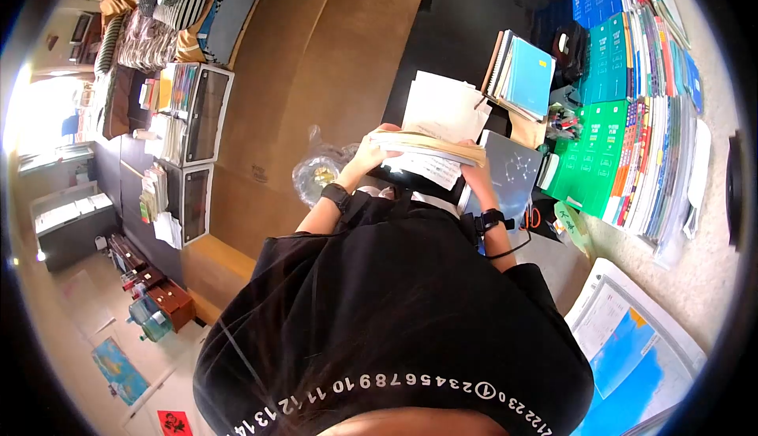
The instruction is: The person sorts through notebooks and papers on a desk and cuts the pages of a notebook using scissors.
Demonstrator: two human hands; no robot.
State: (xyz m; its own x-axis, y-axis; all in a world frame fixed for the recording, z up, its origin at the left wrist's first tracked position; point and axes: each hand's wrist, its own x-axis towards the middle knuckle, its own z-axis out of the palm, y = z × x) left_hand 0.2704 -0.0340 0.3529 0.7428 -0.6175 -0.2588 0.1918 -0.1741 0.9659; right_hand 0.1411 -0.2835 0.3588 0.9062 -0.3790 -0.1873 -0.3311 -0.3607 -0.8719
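A thick stack of papers [430, 148] with cream and white edges is held up in front of my chest. Printed text shows on the sheet at its lower side. My left hand [371, 153] grips the stack at its left end, and my right hand [477, 177] holds it at the right end, fingers partly hidden. Just beyond the stack lie loose white sheets [442, 104] on the black desk [454, 25]. Beside my right hand is a grey laptop-like panel [513, 171] with a line pattern. A clear plastic bag [312, 175] sits left of my left forearm.
A pile of notebooks with a blue cover [527, 77] stands at the back right. Rows of green books [592, 152] and magazines line the right side. Red-handled scissors [535, 216] lie near my right wrist. A monitor [632, 349] is at lower right; shelves [212, 116] stand at left.
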